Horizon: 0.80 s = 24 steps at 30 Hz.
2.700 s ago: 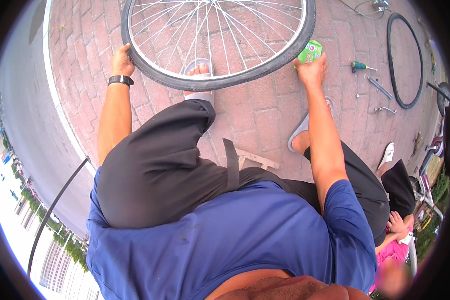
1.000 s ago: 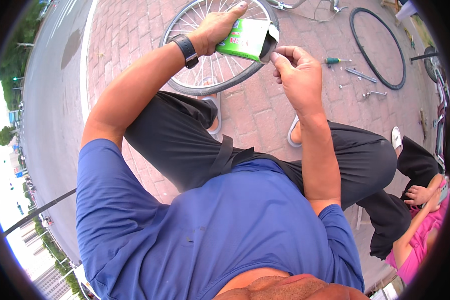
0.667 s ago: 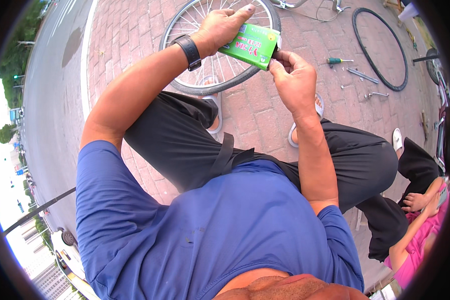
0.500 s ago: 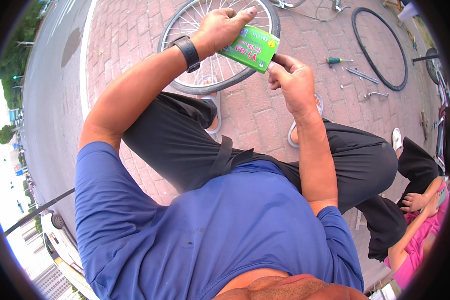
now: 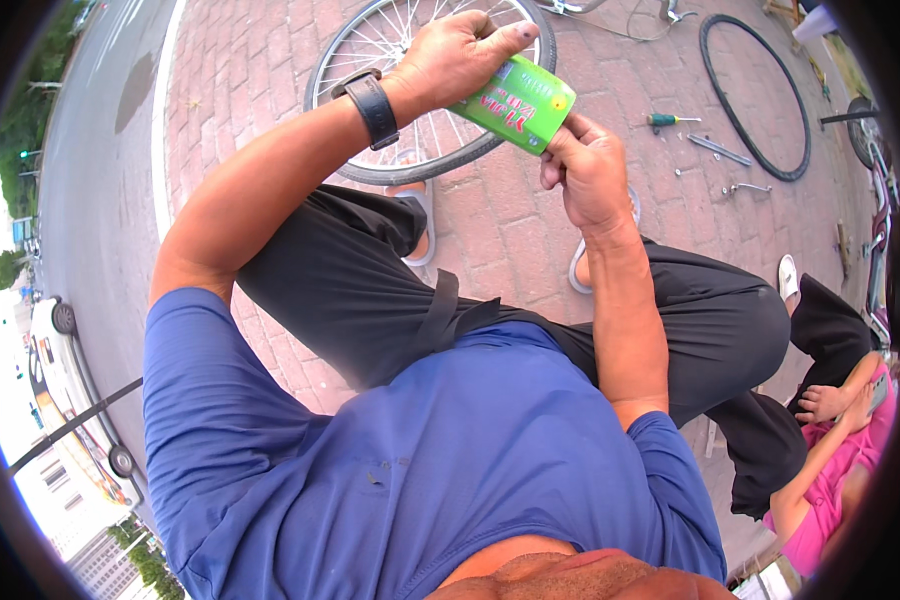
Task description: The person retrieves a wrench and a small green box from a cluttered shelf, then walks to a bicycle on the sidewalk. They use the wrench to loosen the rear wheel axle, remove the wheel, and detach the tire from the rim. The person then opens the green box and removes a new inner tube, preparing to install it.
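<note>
A flat green printed box is held between my two hands, above the lower part of a spoked bicycle wheel. My left hand, with a dark band on its wrist, grips the box's left end; its thumb stretches along the upper edge. At the lower right end, my right hand pinches the box with bent fingers and thumb. Part of the fingers of each hand is hidden. The wheel lies beyond my left foot, partly covered by my left hand and the box.
On the brick paving to the right are a screwdriver, silver metal bars, a wrench-like tool and a black bicycle tyre. A person in a pink top sits at lower right. A road runs along the left.
The box has shifted slightly right and tilted, its right end deeper in my right hand. On the road, a white vehicle has come further into view.
</note>
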### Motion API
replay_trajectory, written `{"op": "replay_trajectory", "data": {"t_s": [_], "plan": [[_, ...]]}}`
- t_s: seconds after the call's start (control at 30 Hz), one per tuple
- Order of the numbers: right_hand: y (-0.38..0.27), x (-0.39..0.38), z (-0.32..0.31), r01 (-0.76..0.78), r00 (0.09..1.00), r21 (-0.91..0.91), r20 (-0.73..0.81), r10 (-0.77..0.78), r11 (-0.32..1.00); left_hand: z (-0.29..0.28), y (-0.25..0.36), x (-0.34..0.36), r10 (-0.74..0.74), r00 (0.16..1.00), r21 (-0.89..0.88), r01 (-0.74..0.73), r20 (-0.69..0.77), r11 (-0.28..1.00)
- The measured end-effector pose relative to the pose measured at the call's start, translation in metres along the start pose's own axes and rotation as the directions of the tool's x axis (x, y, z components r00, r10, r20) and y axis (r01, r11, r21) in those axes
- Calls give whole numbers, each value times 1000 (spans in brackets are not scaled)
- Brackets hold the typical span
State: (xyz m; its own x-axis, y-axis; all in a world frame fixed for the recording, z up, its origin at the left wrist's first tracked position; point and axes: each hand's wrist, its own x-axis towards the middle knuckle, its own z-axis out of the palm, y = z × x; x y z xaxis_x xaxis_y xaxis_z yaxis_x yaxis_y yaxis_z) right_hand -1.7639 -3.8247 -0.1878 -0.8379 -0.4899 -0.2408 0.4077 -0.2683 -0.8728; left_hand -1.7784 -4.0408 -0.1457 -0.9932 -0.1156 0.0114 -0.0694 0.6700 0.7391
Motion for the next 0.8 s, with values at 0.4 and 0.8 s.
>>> {"op": "replay_trajectory", "data": {"t_s": [0.4,0.8], "plan": [[-1,7,-26,-56,997,214,-45,68,975,-11,14,-5,672,683,388,-724,287,570],[-34,4,-79,41,962,223,-272,21,974,-30,-8,19,643,748,538,-613,161,579]]}}
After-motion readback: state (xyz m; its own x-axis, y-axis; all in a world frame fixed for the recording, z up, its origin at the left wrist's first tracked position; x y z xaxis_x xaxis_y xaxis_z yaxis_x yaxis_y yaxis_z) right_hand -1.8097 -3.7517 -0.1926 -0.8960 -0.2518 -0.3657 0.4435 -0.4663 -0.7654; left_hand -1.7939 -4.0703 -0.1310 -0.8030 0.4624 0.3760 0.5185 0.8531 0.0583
